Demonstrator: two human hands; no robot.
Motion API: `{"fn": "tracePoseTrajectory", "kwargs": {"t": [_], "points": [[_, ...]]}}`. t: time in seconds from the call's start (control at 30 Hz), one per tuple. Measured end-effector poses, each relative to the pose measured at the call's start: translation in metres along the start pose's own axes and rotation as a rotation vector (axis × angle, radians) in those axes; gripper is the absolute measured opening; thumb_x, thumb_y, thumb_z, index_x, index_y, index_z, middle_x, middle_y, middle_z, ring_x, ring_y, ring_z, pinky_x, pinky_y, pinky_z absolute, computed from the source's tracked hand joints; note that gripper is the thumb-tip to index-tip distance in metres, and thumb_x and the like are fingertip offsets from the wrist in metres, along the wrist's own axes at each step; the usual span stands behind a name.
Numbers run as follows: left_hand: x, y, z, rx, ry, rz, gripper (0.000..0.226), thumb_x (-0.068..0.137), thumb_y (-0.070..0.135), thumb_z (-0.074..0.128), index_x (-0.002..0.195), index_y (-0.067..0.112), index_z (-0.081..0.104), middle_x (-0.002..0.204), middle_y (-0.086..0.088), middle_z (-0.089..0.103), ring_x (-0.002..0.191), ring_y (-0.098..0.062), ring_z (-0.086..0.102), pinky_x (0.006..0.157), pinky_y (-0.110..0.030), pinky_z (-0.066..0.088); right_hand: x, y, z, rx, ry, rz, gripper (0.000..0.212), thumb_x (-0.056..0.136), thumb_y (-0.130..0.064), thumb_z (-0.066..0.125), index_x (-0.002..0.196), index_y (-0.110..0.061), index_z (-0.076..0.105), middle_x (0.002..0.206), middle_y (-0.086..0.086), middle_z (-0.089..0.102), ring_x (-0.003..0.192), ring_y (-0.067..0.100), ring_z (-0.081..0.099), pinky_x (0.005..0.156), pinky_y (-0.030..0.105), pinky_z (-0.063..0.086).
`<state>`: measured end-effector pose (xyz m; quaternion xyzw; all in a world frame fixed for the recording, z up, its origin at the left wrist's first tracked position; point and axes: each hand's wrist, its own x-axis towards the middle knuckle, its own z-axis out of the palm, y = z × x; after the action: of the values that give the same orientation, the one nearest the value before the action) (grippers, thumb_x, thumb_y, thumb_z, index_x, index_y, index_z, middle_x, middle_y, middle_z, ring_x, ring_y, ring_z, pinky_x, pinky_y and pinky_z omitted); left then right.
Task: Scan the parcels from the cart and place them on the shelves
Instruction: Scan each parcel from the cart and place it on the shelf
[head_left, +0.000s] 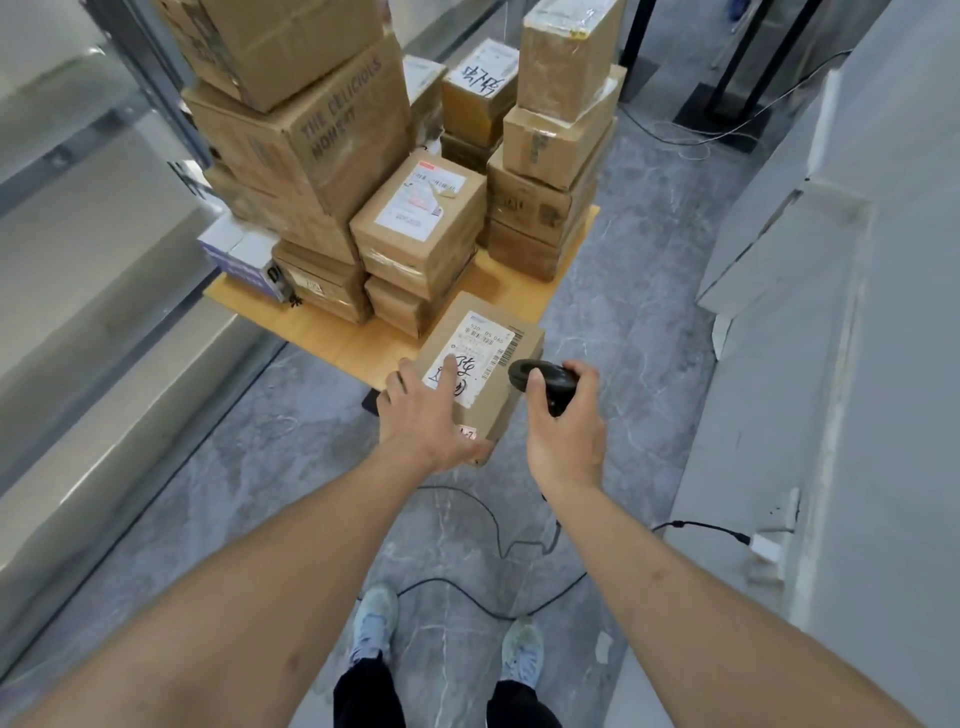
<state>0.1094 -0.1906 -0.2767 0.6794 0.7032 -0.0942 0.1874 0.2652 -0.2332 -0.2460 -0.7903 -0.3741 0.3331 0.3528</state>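
Observation:
A small cardboard parcel (493, 374) with a white shipping label and black handwriting is held up in front of the cart. My left hand (423, 413) grips its near left side, with fingers lying over the label. My right hand (563, 421) grips a black barcode scanner (543, 382) whose head points at the label's barcode edge. Behind the parcel stands the flat cart (332, 332) with a wooden deck, stacked with several cardboard parcels (421, 228).
Grey shelves (78, 291) run along the left, a grey shelf unit (831, 291) along the right. The scanner's black cable (493, 525) loops over the marble floor to a wall plug (763, 545). Tall box stacks (311, 119) fill the cart's left.

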Motion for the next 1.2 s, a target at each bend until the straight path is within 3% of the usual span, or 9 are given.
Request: {"fn": "tracePoseTrajectory", "kwargs": {"t": [0.1, 0.17, 0.27, 0.33, 0.43, 0.67, 0.83, 0.97, 1.2], "points": [[0.003, 0.004, 0.002, -0.073, 0.027, -0.051, 0.140, 0.054, 0.099, 0.064, 0.163, 0.033, 0.006, 0.146, -0.019, 0.021, 0.134, -0.040, 0.029, 0.111, -0.052, 0.033, 0.005, 0.003, 0.002, 0.000, -0.016, 0.001, 0.035, 0.103, -0.057, 0.052, 0.134, -0.041, 0.044, 0.107, -0.010, 0.065, 0.097, 0.020, 0.065, 0.086, 0.041, 0.054], [0.002, 0.001, 0.003, -0.119, 0.046, -0.069, 0.128, 0.062, 0.100, 0.057, 0.162, 0.034, 0.013, 0.140, -0.016, 0.028, 0.129, -0.040, 0.034, 0.108, -0.052, 0.035, 0.007, 0.005, 0.001, 0.000, -0.011, 0.000, 0.035, 0.104, -0.057, 0.052, 0.134, -0.041, 0.044, 0.106, -0.010, 0.065, 0.097, 0.020, 0.066, 0.086, 0.042, 0.055], [0.004, -0.011, 0.005, -0.286, 0.097, -0.087, 0.089, 0.085, 0.083, 0.054, 0.155, 0.036, 0.026, 0.133, -0.014, 0.037, 0.121, -0.041, 0.044, 0.105, -0.054, 0.041, 0.008, 0.003, 0.000, 0.009, -0.004, 0.008, 0.035, 0.104, -0.057, 0.052, 0.134, -0.041, 0.044, 0.107, -0.011, 0.065, 0.097, 0.020, 0.066, 0.087, 0.044, 0.056], [0.009, -0.021, 0.008, -0.434, 0.086, -0.119, 0.076, 0.095, 0.069, 0.055, 0.157, 0.039, 0.023, 0.133, -0.016, 0.040, 0.120, -0.043, 0.049, 0.105, -0.055, 0.044, 0.010, 0.000, -0.001, 0.014, -0.007, 0.008, 0.036, 0.104, -0.058, 0.052, 0.135, -0.042, 0.044, 0.107, -0.013, 0.065, 0.098, 0.019, 0.066, 0.087, 0.043, 0.055], [0.018, -0.038, 0.018, -0.693, 0.040, -0.189, 0.079, 0.100, 0.055, 0.059, 0.163, 0.034, 0.017, 0.144, -0.017, 0.042, 0.128, -0.039, 0.051, 0.108, -0.050, 0.045, 0.012, -0.004, 0.000, 0.023, -0.009, -0.005, 0.037, 0.104, -0.056, 0.053, 0.136, -0.040, 0.044, 0.104, -0.017, 0.061, 0.099, 0.016, 0.064, 0.086, 0.038, 0.051], [0.022, -0.058, 0.022, -1.108, -0.208, -0.205, 0.083, 0.098, 0.056, 0.065, 0.165, 0.044, 0.017, 0.158, 0.003, 0.044, 0.135, -0.023, 0.049, 0.116, -0.047, 0.040, 0.007, -0.006, 0.014, 0.014, -0.003, -0.011, 0.034, 0.104, -0.054, 0.055, 0.133, -0.040, 0.045, 0.100, -0.021, 0.061, 0.097, 0.014, 0.064, 0.086, 0.037, 0.051], [0.029, -0.067, 0.024, -1.139, -0.347, -0.224, 0.085, 0.091, 0.065, 0.068, 0.158, 0.062, 0.016, 0.152, 0.006, 0.050, 0.131, -0.025, 0.054, 0.111, -0.053, 0.044, 0.002, -0.008, 0.022, 0.016, 0.004, 0.004, 0.035, 0.104, -0.055, 0.054, 0.134, -0.040, 0.044, 0.103, -0.018, 0.064, 0.096, 0.014, 0.065, 0.082, 0.035, 0.049], [0.028, -0.074, 0.027, -1.136, -0.455, -0.154, 0.087, 0.091, 0.063, 0.070, 0.155, 0.069, 0.012, 0.136, 0.013, 0.061, 0.126, -0.020, 0.059, 0.114, -0.053, 0.045, -0.002, -0.009, 0.026, 0.003, 0.020, 0.007, 0.035, 0.104, -0.054, 0.055, 0.135, -0.041, 0.046, 0.097, -0.026, 0.060, 0.090, 0.004, 0.062, 0.076, 0.028, 0.044], [0.017, -0.081, 0.021, -1.133, -0.441, -0.049, 0.083, 0.099, 0.055, 0.064, 0.151, 0.074, 0.002, 0.127, 0.018, 0.068, 0.113, -0.015, 0.070, 0.100, -0.046, 0.058, -0.019, -0.011, 0.031, -0.008, 0.026, 0.012, 0.034, 0.103, -0.053, 0.056, 0.134, -0.041, 0.047, 0.097, -0.028, 0.061, 0.087, -0.009, 0.058, 0.066, 0.014, 0.039]]}}
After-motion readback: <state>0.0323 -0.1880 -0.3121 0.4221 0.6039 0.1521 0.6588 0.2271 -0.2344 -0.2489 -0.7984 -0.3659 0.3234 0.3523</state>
